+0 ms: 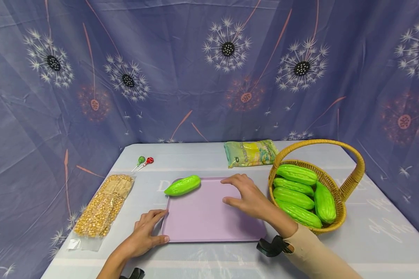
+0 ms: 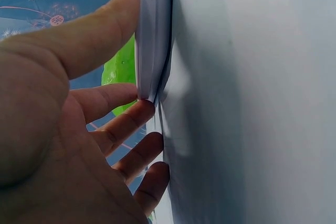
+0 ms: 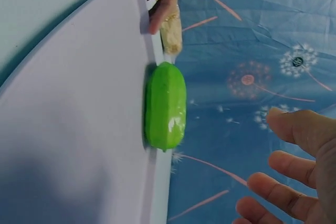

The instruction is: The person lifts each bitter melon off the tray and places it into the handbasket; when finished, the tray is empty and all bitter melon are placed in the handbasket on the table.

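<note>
A bright green, ridged vegetable like a bitter melon point(image 1: 183, 186) lies across the far left corner of a shallow purple tray point(image 1: 209, 217). My left hand point(image 1: 144, 232) touches the tray's left edge, its thumb at the near corner and fingertips along the side; the left wrist view shows the fingers point(image 2: 139, 153) spread against the rim. Above the tray's right part hovers my right hand point(image 1: 246, 193), thumb and fingers apart, nothing between them. The right wrist view shows that green vegetable point(image 3: 166, 107) well away from the right hand point(image 3: 294, 177).
Right of the tray, a wicker basket point(image 1: 340, 215) with a tall handle holds several similar green vegetables point(image 1: 296, 174). Behind lies a green-yellow packet point(image 1: 251, 154). At left are a bag of corn kernels point(image 1: 103, 207) and two lollipops point(image 1: 146, 161). A patterned curtain point(image 1: 181, 77) hangs behind the table.
</note>
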A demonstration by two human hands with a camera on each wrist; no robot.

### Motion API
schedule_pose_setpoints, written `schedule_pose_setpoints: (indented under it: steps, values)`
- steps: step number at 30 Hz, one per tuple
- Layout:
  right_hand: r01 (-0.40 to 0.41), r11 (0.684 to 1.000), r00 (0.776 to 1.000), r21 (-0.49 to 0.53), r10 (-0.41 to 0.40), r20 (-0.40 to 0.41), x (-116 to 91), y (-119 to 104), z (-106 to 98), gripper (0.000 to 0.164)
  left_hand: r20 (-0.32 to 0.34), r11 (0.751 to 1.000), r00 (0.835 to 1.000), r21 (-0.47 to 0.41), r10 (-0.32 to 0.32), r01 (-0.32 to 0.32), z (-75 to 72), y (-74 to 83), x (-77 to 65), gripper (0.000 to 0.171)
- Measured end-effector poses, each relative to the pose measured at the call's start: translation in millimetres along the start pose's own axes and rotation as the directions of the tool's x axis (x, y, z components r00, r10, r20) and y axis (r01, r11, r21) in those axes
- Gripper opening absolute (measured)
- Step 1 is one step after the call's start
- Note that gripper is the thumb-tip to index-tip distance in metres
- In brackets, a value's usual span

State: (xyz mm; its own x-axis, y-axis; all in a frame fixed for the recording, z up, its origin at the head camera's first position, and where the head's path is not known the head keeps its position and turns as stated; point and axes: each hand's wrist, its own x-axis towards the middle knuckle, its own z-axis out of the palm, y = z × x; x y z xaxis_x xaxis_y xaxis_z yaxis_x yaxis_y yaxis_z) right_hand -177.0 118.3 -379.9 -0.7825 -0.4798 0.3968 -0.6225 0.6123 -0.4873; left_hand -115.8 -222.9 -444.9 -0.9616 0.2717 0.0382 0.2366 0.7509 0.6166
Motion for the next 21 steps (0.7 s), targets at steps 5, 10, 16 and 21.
schedule_pose_setpoints:
  steps: [5,10,16,21]
  values:
    - [-0.024,1.0,0.999,0.009,0.024,0.043,10,-1,12,0.046,-0.001,1.0,1.0,-0.01,-0.006,0.006,-1.0,0.9,0.2,0.075]
    - [-0.04,0.999,0.996,0.022,0.038,0.086,21,-1,23,0.047,-0.001,1.0,1.0,-0.012,0.003,-0.003,-1.6,1.2,0.1,0.074]
    - [-0.029,0.999,0.992,0.034,0.025,0.126,31,1,36,0.047,-0.002,1.0,1.0,-0.009,0.007,-0.007,-1.3,0.3,0.2,0.073]
    - [-0.012,0.999,0.988,0.036,0.006,0.152,39,1,46,0.048,-0.002,1.0,1.0,-0.015,0.014,-0.014,-1.7,0.2,0.1,0.073]
